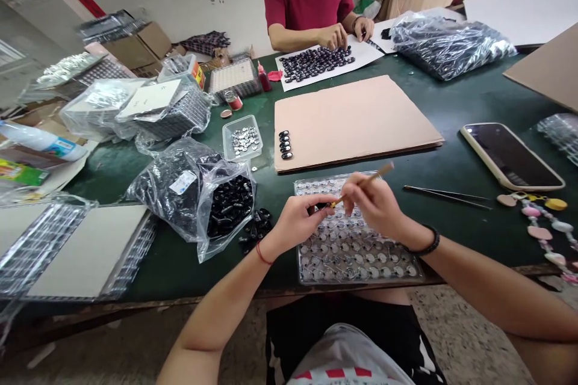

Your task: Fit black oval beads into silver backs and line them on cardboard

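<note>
My left hand [300, 219] pinches a small black piece [321, 207], partly hidden by the fingers. In my right hand [372, 204] is a thin wooden stick [368, 182], held like a pencil, its tip meeting the black piece. Under both hands lies a clear plastic tray [356, 258] with rows of small round silvery parts. A short column of shiny black pieces [285, 145] stands at the left edge of a cardboard sheet [356, 114]. Left of my left hand, an open plastic bag [228, 207] holds many black pieces, with some spilled beside it.
A clear box [242, 137] of small metal discs is beyond the bag. Tweezers [447, 195] and a phone [512, 155] lie on the right. Opposite, a person in a red shirt [311, 3] handles black pieces on white card [316, 66]. Wrapped trays [167, 105] stand left.
</note>
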`<control>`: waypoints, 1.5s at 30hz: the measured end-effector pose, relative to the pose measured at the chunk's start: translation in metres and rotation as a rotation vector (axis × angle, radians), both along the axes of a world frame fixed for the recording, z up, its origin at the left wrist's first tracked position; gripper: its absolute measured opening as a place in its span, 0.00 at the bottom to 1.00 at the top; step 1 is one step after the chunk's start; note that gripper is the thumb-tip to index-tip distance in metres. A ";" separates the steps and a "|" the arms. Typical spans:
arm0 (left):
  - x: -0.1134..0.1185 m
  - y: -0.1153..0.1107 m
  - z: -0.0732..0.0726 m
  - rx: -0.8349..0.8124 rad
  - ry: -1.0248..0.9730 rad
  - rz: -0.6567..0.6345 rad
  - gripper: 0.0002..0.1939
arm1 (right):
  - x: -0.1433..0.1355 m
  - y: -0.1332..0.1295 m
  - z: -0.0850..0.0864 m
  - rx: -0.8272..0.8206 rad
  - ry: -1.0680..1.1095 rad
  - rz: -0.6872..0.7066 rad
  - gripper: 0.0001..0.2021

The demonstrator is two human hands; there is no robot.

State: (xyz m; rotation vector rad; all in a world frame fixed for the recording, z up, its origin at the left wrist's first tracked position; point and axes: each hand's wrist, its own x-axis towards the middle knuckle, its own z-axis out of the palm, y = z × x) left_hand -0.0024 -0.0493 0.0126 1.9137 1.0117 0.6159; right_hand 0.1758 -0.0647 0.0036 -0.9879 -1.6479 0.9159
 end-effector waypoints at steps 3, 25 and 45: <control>0.001 -0.001 0.001 -0.077 -0.059 -0.007 0.14 | 0.001 0.007 0.004 -0.327 0.215 0.037 0.19; -0.001 -0.004 -0.001 0.144 -0.041 0.077 0.16 | -0.010 0.006 -0.009 -0.288 -0.013 -0.023 0.14; -0.033 0.037 0.008 -0.643 -1.156 0.664 0.09 | -0.016 0.063 0.016 -0.249 -0.149 -0.254 0.16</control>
